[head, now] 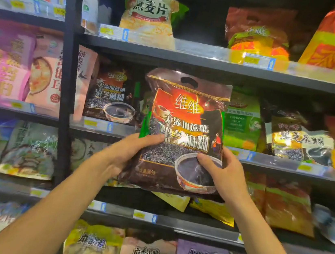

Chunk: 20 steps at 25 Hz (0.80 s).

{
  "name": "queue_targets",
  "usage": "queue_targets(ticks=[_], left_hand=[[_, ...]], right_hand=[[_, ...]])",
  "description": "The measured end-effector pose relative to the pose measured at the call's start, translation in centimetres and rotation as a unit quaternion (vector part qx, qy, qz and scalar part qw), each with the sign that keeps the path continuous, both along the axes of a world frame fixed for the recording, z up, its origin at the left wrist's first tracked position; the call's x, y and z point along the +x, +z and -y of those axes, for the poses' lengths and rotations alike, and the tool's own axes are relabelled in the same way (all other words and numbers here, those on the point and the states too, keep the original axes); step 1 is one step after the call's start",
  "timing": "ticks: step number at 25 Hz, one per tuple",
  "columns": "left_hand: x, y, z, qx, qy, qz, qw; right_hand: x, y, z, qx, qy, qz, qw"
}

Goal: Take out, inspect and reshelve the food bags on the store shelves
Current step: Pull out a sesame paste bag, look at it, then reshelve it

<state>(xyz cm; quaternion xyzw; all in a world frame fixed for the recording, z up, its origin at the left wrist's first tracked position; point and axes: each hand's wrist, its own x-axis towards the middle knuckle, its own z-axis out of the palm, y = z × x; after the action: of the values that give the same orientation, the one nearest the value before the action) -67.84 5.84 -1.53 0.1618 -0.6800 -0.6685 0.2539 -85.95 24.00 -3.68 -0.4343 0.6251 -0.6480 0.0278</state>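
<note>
The dark sesame-paste bag (182, 133) is held upright in front of the middle shelf (274, 164), clear of the row, with its printed face turned toward the camera. It is gripped low down from 2 sides: the left hand (124, 155) at the bag's 8 o'clock and the right hand (223, 173) at its 4 o'clock. The fingers (154, 139) are wrapped round the edges and the thumbs are pressed on the front. A matching bag (111, 96) stands on the shelf at 9 o'clock.

The film is glossy and crinkled, so the bag is judged slippery and soft. Its filled lower body looks plump and is probably fairly heavy. Hold is best taken low at both side edges, or by the handle cut-out (189, 82) at 12 o'clock. The sealed seams should not be squeezed hard.
</note>
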Motion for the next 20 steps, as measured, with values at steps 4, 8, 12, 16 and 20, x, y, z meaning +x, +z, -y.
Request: queue_targets(ticks=[4,8,12,16,20], left_hand=[[0.1,-5.5,-3.2,0.04,0.009,-0.05,0.998],[0.6,-8.3,-5.1,0.03,0.031,-0.046,0.998],[1.8,-8.8,-5.0,0.04,0.044,-0.045,0.997],[3.4,-7.5,-3.5,0.045,0.055,-0.039,0.997],[4.7,-5.0,0.5,0.024,0.07,-0.043,0.996]], right_hand=[[0.3,-4.6,-3.9,0.035,0.033,0.026,0.998],[0.3,-7.3,-5.3,0.071,0.059,0.05,0.994],[0.3,-7.8,-5.1,0.086,0.083,0.034,0.992],[0.9,-5.4,-3.4,0.115,0.12,0.009,0.986],[2.7,-1.0,0.6,0.119,0.167,-0.005,0.979]])
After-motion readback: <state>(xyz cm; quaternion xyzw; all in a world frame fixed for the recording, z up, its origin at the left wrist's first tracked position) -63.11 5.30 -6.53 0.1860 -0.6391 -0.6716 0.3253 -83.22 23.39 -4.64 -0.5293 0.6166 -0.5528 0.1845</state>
